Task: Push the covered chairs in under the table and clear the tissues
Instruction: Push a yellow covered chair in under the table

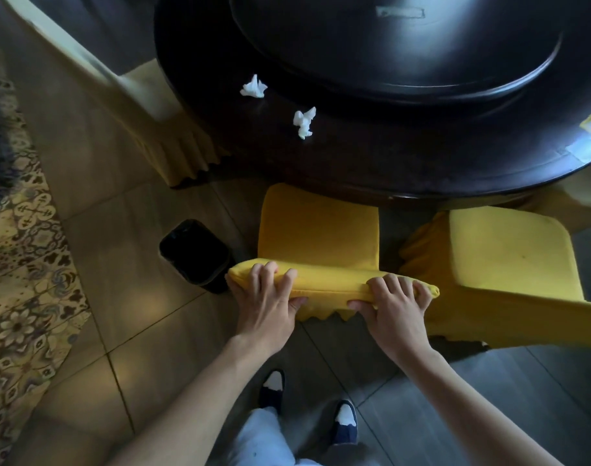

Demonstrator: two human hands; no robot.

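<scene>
A chair in a yellow cover stands in front of me, its seat partly under the edge of the dark round table. My left hand grips the left end of its backrest top and my right hand grips the right end. Two crumpled white tissues lie on the table: one tissue near the left rim, the other tissue closer to me. A second yellow-covered chair stands to the right, pulled out from the table. A third covered chair stands at the left.
A black waste bin stands on the tiled floor just left of the chair I hold. A dark turntable fills the table's middle. A patterned carpet runs along the left. My feet are behind the chair.
</scene>
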